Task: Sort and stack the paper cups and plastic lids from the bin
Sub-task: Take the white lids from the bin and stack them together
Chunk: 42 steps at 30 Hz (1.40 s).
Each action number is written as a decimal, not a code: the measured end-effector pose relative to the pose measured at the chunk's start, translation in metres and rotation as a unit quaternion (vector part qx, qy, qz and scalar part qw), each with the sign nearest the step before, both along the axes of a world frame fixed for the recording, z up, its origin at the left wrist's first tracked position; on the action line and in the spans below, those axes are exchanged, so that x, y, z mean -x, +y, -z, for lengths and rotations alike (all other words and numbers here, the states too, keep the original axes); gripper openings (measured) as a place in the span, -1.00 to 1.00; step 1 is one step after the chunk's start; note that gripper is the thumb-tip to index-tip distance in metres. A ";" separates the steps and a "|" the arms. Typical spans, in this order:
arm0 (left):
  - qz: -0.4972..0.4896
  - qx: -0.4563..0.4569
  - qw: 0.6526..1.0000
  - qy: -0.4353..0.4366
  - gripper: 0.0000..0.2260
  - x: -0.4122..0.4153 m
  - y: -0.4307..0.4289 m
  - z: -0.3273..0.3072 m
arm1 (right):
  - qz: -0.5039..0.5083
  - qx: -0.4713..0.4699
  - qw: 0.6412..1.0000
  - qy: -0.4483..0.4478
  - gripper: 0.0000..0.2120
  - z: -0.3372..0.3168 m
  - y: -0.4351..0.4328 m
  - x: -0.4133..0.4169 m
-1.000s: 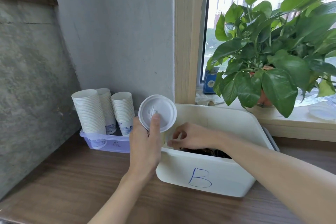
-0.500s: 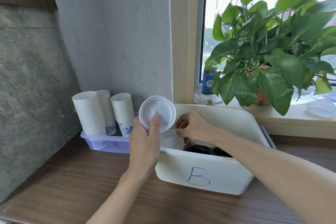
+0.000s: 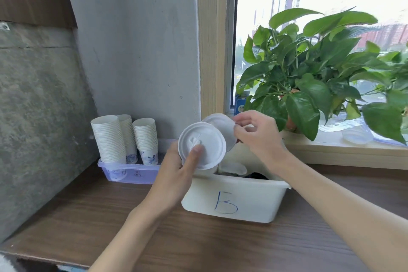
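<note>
My left hand (image 3: 176,174) holds a stack of white plastic lids (image 3: 202,148) upright over the left end of the white bin (image 3: 234,202) marked "B", thumb pressed on the front lid. My right hand (image 3: 257,133) pinches a second white lid (image 3: 223,127) by its edge, just behind and to the right of the held stack. Inside the bin lie another white lid (image 3: 234,169) and some dark items (image 3: 256,175). Three stacks of paper cups (image 3: 123,139) stand in a clear purple tray (image 3: 130,171) to the left.
A leafy potted plant (image 3: 313,81) sits on the windowsill (image 3: 344,152) behind the bin. A clear plastic lid (image 3: 357,136) lies on the sill at the right. A grey wall (image 3: 136,51) closes the back left. The wooden counter (image 3: 198,240) stretches in front.
My right hand came up out of the bin with a white lid and brought it beside the stack in my left hand. The left hand barely moved.
</note>
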<state>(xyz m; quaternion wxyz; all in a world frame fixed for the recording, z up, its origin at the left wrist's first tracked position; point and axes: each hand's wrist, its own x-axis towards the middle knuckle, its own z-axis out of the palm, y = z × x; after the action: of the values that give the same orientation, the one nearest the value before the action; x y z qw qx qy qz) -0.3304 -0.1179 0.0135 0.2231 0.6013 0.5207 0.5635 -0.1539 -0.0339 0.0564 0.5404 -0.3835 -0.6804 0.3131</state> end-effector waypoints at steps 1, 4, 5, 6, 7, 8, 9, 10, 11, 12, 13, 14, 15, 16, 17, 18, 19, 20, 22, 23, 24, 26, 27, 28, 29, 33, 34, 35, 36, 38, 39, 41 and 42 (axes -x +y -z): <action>0.018 -0.003 1.000 -0.001 -0.79 -0.005 -0.008 -0.001 | -0.007 -0.006 1.000 0.011 -0.80 -0.002 -0.013 -0.004; 0.071 0.010 0.997 -0.009 -0.77 -0.015 -0.029 0.008 | -0.039 -0.011 0.999 0.020 -0.76 -0.001 -0.050 -0.017; 0.088 0.013 0.996 -0.025 -0.74 -0.018 -0.036 0.012 | -0.048 -0.008 0.999 0.018 -0.75 0.001 -0.061 -0.022; 0.103 0.018 0.994 -0.041 -0.72 -0.021 -0.043 0.016 | -0.055 -0.003 0.998 0.015 -0.73 0.005 -0.070 -0.027; 0.111 0.019 0.992 -0.051 -0.69 -0.025 -0.049 0.020 | -0.062 0.001 0.998 0.013 -0.71 0.009 -0.079 -0.032; 0.119 0.017 0.991 -0.056 -0.68 -0.029 -0.056 0.023 | -0.072 0.004 0.997 0.011 -0.69 0.014 -0.088 -0.037; 0.131 0.016 0.990 -0.058 -0.69 -0.035 -0.063 0.026 | -0.084 0.001 0.996 0.005 -0.67 0.020 -0.095 -0.041; 0.145 0.016 0.987 -0.061 -0.69 -0.039 -0.068 0.031 | -0.094 -0.008 0.996 -0.007 -0.66 0.026 -0.103 -0.044; 0.161 0.016 0.985 -0.059 -0.70 -0.041 -0.072 0.036 | -0.101 -0.014 0.995 -0.019 -0.65 0.034 -0.108 -0.048; 0.169 0.017 0.984 -0.050 -0.70 -0.043 -0.076 0.042 | -0.107 -0.015 0.994 -0.028 -0.65 0.042 -0.113 -0.051; 0.171 0.019 0.984 -0.040 -0.70 -0.046 -0.079 0.047 | -0.114 -0.012 0.993 -0.034 -0.65 0.051 -0.117 -0.054; 0.172 0.021 0.984 -0.041 -0.70 -0.046 -0.082 0.052 | -0.122 -0.005 0.992 -0.037 -0.65 0.059 -0.120 -0.057; 0.175 0.029 0.983 -0.052 -0.71 -0.048 -0.084 0.057 | -0.128 0.007 0.991 -0.038 -0.66 0.068 -0.122 -0.060; 0.176 0.041 0.981 -0.067 -0.71 -0.050 -0.086 0.062 | -0.129 0.023 0.991 -0.035 -0.68 0.076 -0.125 -0.062; 0.175 0.050 0.980 -0.076 -0.71 -0.052 -0.086 0.067 | -0.125 0.040 0.991 -0.027 -0.72 0.085 -0.126 -0.063; 0.168 0.060 0.981 -0.082 -0.69 -0.053 -0.085 0.074 | -0.120 0.056 0.991 -0.017 -0.76 0.094 -0.129 -0.064; 0.159 0.066 0.981 -0.087 -0.64 -0.055 -0.084 0.082 | -0.117 0.073 0.990 -0.008 -0.79 0.102 -0.131 -0.063; 0.149 0.073 0.982 -0.089 -0.60 -0.055 -0.081 0.091 | -0.120 0.093 0.988 -0.002 -0.77 0.110 -0.134 -0.062; 0.135 0.087 0.986 -0.050 -0.61 -0.056 -0.077 0.108 | -0.139 0.131 0.981 -0.012 -0.62 0.126 -0.140 -0.057; 0.133 0.093 0.986 -0.021 -0.65 -0.056 -0.075 0.116 | -0.137 0.140 0.980 -0.032 -0.57 0.134 -0.141 -0.055; 0.135 0.097 0.986 0.001 -0.68 -0.057 -0.074 0.122 | -0.125 0.141 0.980 -0.055 -0.52 0.142 -0.142 -0.052; 0.138 0.099 0.985 0.023 -0.68 -0.059 -0.073 0.128 | -0.091 0.124 0.986 -0.070 -0.43 0.156 -0.140 -0.045; 0.142 0.097 0.985 0.027 -0.68 -0.060 -0.073 0.130 | -0.075 0.108 0.989 -0.065 -0.44 0.161 -0.137 -0.042; 0.145 0.092 0.985 0.025 -0.64 -0.061 -0.072 0.131 | -0.065 0.094 0.992 -0.055 -0.48 0.164 -0.134 -0.039; 0.146 0.088 0.985 0.024 -0.60 -0.061 -0.071 0.131 | -0.054 0.087 0.994 -0.044 -0.53 0.166 -0.130 -0.037; 0.155 0.087 0.984 0.029 -0.60 -0.059 -0.067 0.132 | -0.036 0.098 0.995 0.003 -0.67 0.167 -0.118 -0.032; 0.155 0.089 0.983 0.029 -0.61 -0.058 -0.066 0.132 | -0.039 0.104 0.994 0.008 -0.71 0.167 -0.117 -0.030; 0.155 0.092 0.983 0.028 -0.62 -0.057 -0.065 0.132 | -0.041 0.107 0.993 0.012 -0.73 0.168 -0.115 -0.030; 0.157 0.095 0.983 0.023 -0.63 -0.056 -0.064 0.132 | -0.042 0.105 0.993 0.014 -0.73 0.168 -0.115 -0.029; 0.159 0.097 0.982 0.013 -0.64 -0.055 -0.062 0.131 | -0.045 0.096 0.994 0.015 -0.65 0.171 -0.116 -0.029; 0.160 0.095 0.983 0.008 -0.61 -0.054 -0.061 0.131 | -0.047 0.091 0.995 0.012 -0.59 0.172 -0.116 -0.029; 0.159 0.086 0.983 0.004 -0.45 -0.053 -0.060 0.132 | -0.043 0.081 0.996 -0.007 -0.46 0.174 -0.115 -0.029; 0.158 0.083 0.984 0.002 -0.36 -0.052 -0.059 0.133 | -0.035 0.077 0.996 -0.020 -0.42 0.174 -0.114 -0.028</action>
<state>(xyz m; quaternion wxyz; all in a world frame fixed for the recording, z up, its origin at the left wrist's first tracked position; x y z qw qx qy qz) -0.2784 -0.1771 -0.1195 0.3578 0.6565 0.4640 0.4751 -0.1261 -0.1483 -0.1175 0.4842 -0.4058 -0.6781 0.3756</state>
